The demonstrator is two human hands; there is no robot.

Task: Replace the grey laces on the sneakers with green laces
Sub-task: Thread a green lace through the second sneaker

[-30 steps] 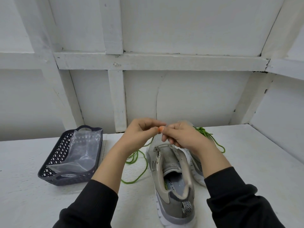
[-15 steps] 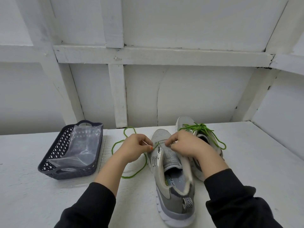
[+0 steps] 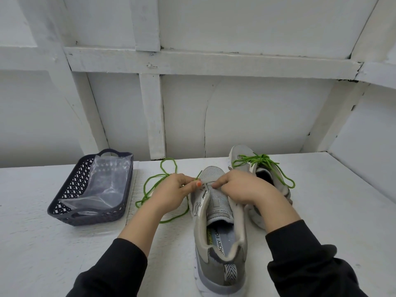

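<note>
Green cord lace (image 3: 144, 187) trails loose over the white table (image 3: 64, 254) beside the grey mesh sneaker (image 3: 220, 260). The left hand (image 3: 171, 194) pinches its tip, and the right hand (image 3: 242, 189) grips the sneaker's upper. Insole (image 3: 222, 239) print: "MORY FOA".

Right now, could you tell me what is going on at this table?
A person is lacing the near grey mesh sneaker. Their left hand pinches the loose green lace by its tip at the front eyelets; the right hand holds its upper. The far grey sneaker already wears a tied green lace.
</note>
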